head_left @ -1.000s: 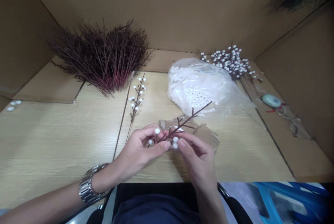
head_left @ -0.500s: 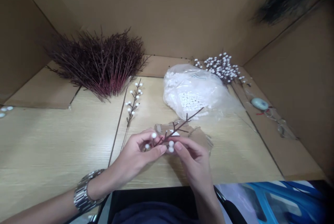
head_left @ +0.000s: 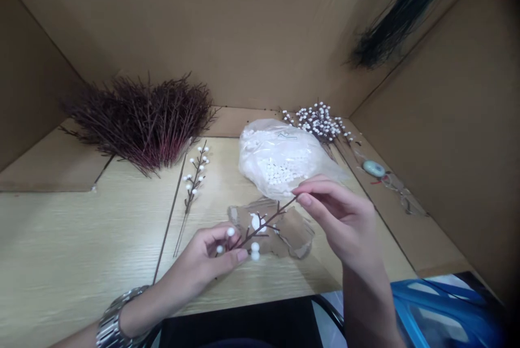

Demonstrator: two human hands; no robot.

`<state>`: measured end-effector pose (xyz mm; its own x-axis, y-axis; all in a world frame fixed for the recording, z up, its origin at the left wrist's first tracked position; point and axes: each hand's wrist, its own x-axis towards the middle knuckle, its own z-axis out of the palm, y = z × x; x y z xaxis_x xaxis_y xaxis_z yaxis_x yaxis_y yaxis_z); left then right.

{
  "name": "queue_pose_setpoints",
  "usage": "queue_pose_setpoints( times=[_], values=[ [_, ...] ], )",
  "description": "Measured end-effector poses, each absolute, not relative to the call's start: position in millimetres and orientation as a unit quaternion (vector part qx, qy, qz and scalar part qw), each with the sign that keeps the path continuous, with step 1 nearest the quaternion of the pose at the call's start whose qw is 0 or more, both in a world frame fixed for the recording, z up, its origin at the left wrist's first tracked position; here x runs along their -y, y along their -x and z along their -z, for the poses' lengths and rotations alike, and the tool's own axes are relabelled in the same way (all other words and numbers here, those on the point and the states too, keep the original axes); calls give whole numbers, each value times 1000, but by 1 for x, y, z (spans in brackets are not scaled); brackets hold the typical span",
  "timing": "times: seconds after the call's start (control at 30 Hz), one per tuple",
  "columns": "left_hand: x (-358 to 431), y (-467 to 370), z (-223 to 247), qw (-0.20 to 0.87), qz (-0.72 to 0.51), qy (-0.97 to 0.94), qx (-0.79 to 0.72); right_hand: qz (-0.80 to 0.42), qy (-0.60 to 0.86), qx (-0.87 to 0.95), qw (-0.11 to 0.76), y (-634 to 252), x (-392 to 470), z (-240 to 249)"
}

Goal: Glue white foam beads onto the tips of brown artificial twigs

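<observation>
one twig (head_left: 280,211) | left hand (head_left: 206,255): closed round lower end | right hand (head_left: 347,221): pinching tip

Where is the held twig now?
In the head view, the twig is below centre, stretching between the left hand and right hand, over the torn cardboard.

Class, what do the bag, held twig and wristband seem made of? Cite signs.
Bag: thin plastic, glossy; creases catch light and white beads show through.
Twig: perhaps plastic, dull brown; evenly thin, but real wood isn't ruled out.
Wristband: probably steel, shiny; its links gleam.
</observation>
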<state>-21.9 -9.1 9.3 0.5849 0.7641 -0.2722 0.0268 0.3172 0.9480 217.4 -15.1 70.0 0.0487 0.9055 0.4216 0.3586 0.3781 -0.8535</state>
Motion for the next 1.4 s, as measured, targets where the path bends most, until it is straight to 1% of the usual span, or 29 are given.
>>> queue_pose_setpoints(
  times=[0.17, 0.27, 0.4, 0.57, 0.67, 0.87, 1.07, 1.3, 1.4],
  values=[
    [9, 23, -13, 773, -211, -467, -373, -271, 477, 649, 527, -218, 16, -71],
    [9, 24, -14, 783, -207, -460, -364, -281, 459, 644, 543, -216, 15, -75],
    [8, 25, -10, 764, -252, -486, -341, -279, 437, 630, 578, -210, 12, -78],
    [5, 28, 2, 700, -348, -502, -371, -305, 427, 603, 601, -203, 6, -75],
    [4, 31, -1, 673, -378, -529, -353, -315, 425, 590, 609, -196, 2, -74],
    [8, 33, -19, 607, -403, -594, -341, -327, 439, 579, 604, -187, -3, -72],
    [9, 32, -16, 582, -423, -603, -345, -337, 441, 566, 610, -186, -3, -68],
    [6, 31, -14, 589, -390, -605, -368, -340, 463, 563, 594, -183, -3, -63],
    [4, 31, -14, 603, -387, -585, -381, -307, 483, 580, 580, -197, -5, -60]
  ],
)
